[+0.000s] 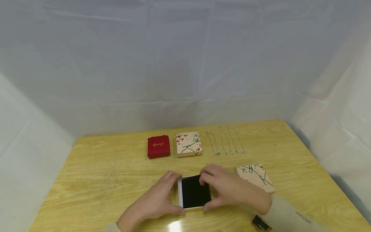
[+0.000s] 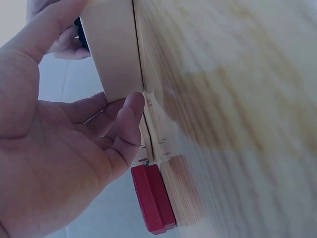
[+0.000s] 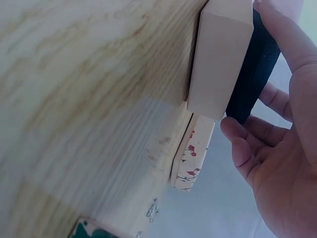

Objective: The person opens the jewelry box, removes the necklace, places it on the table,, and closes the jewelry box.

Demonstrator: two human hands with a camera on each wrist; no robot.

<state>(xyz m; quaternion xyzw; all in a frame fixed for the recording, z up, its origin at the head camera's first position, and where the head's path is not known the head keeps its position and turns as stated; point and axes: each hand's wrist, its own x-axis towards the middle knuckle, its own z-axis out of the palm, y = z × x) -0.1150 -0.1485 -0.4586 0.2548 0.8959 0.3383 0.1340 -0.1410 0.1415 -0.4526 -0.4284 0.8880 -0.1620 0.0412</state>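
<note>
In the head view, a small open cream box (image 1: 180,195) sits on the table with a black pad (image 1: 195,191) in its top. My left hand (image 1: 156,198) holds the box's left side, thumb at the near corner and fingers at the far one. My right hand (image 1: 224,185) grips the pad at its right side, between thumb and fingers. From the right wrist, the black pad (image 3: 253,64) stands out above the rim of the plain-sided box (image 3: 220,64). A flowered lid (image 1: 255,177) lies by my right forearm, which partly hides it.
Behind the hands stand a red box (image 1: 158,146) with gold lettering and a flowered box (image 1: 189,144). Several thin silver necklaces (image 1: 228,152) lie stretched out to their right. A small black object (image 1: 260,222) is near my right sleeve. White cloth (image 1: 179,64) surrounds the table.
</note>
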